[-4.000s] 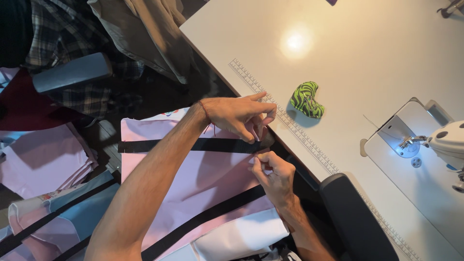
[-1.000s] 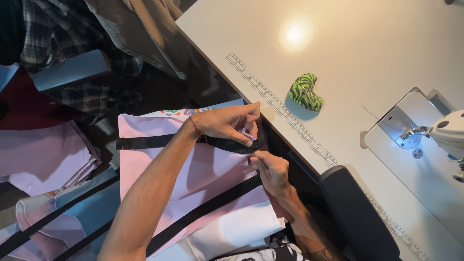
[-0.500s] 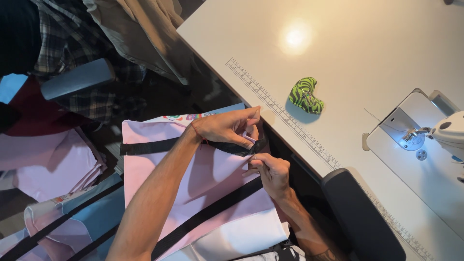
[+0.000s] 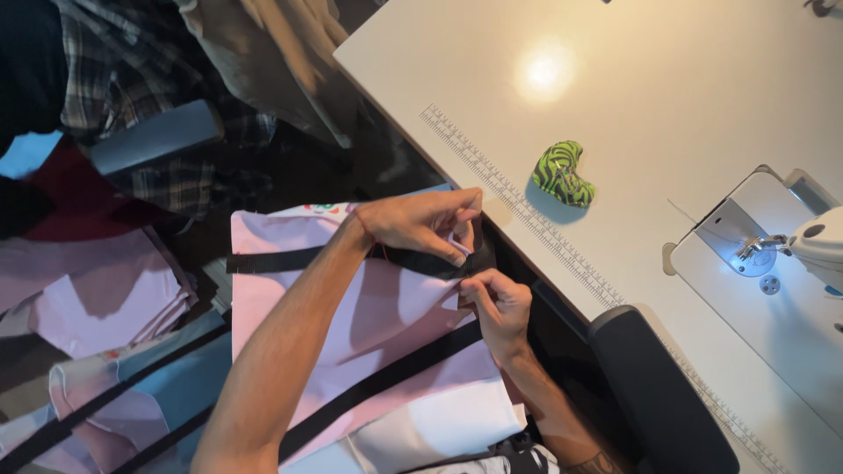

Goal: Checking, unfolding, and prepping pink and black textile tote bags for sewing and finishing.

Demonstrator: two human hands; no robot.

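Observation:
A pink fabric panel [image 4: 386, 329] with two black straps [image 4: 272, 260] lies over my lap below the table's edge. My left hand [image 4: 423, 221] pinches the panel's far corner where the upper strap ends. My right hand [image 4: 499, 303] is closed just below it, fingertips gripping the same strap end. The two hands almost touch. What sits between the fingertips is too small to tell.
A white sewing table [image 4: 632, 114] with a ruler strip [image 4: 527, 206] along its edge lies to the right. On it sit a green striped pincushion [image 4: 563, 174] and a sewing machine [image 4: 790, 246]. More pink panels [image 4: 97, 307] are stacked at left. A black padded block [image 4: 659, 395] is near my right forearm.
Both hands have stayed on the strap end at the panel's corner, shifting only slightly. The view has drifted a little.

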